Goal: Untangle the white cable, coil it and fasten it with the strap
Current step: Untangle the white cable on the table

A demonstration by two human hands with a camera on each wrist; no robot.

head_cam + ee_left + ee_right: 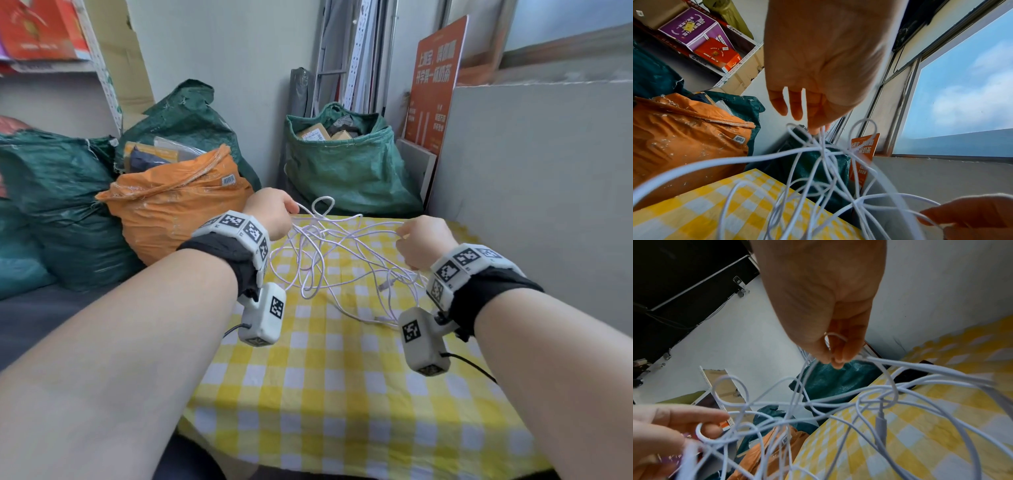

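Note:
A long white cable (329, 253) hangs in a loose tangle of several loops between my two hands, above the far end of the yellow checked table (342, 394). My left hand (274, 214) pinches a strand at the tangle's upper left; in the left wrist view the left hand's fingertips (813, 128) meet on the cable (826, 155). On the right, my right hand (423, 241) pinches another strand, and its fingers (835, 353) close on a small loop of cable (838, 404). A plug end (385, 284) dangles near the tabletop. No strap is visible.
An orange sack (174, 212) and green sacks (349, 168) stand just beyond the table's left and far edges. A grey board (534, 192) rises along the right side. An orange sign (435, 85) leans in the back corner.

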